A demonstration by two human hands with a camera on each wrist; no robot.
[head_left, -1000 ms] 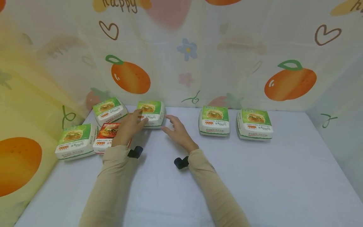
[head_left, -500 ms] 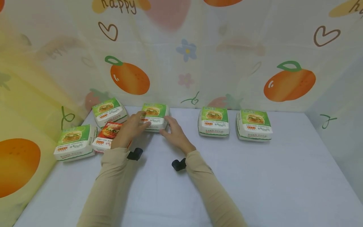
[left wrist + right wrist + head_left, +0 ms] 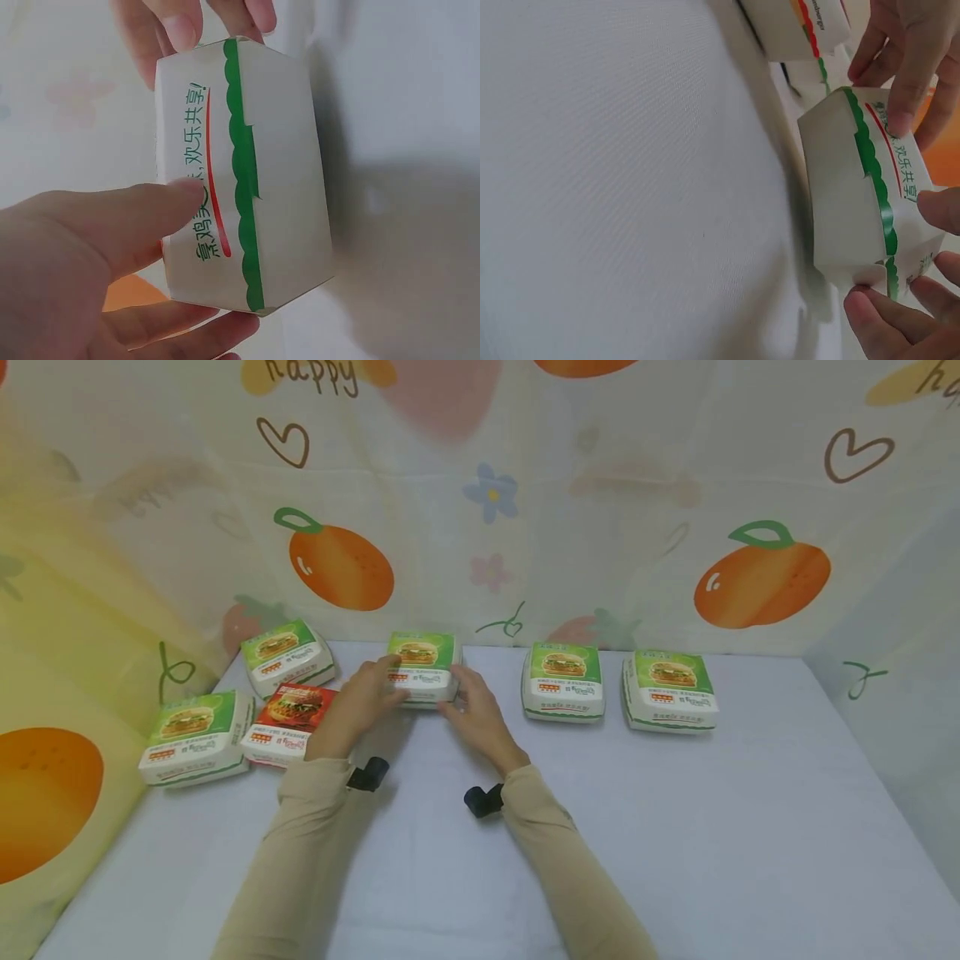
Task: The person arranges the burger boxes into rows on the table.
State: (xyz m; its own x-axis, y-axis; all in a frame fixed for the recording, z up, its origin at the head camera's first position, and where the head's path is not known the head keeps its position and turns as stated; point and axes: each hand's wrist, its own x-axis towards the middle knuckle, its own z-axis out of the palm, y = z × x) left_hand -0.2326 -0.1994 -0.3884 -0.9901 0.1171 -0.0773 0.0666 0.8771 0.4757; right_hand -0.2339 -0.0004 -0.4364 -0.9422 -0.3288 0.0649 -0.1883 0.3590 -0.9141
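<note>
A green-and-white burger box [image 3: 425, 647] stands at the back of the table between two hands. The left hand [image 3: 358, 706] grips its left side, with the thumb [image 3: 161, 211] across the printed front face and fingers along the side. From the opposite side the right hand [image 3: 482, 717] holds it, thumb at the front and fingers on the side wall, as the right wrist view shows. The box sits level; whether its base touches the cloth is hard to tell. Just left of the left hand lies a red burger box [image 3: 294, 708], partly hidden by that hand.
Two more green burger boxes [image 3: 197, 735] [image 3: 287, 653] lie beside the red one at the left. Another two green boxes [image 3: 564, 681] [image 3: 670, 689] stand apart at the right. A printed curtain [image 3: 450, 510] hangs behind the white table [image 3: 712, 843].
The burger box between the hands has shifted right, away from the left group. The right hand, at first beside the box, now has hold of it. The left hand moved right with it.
</note>
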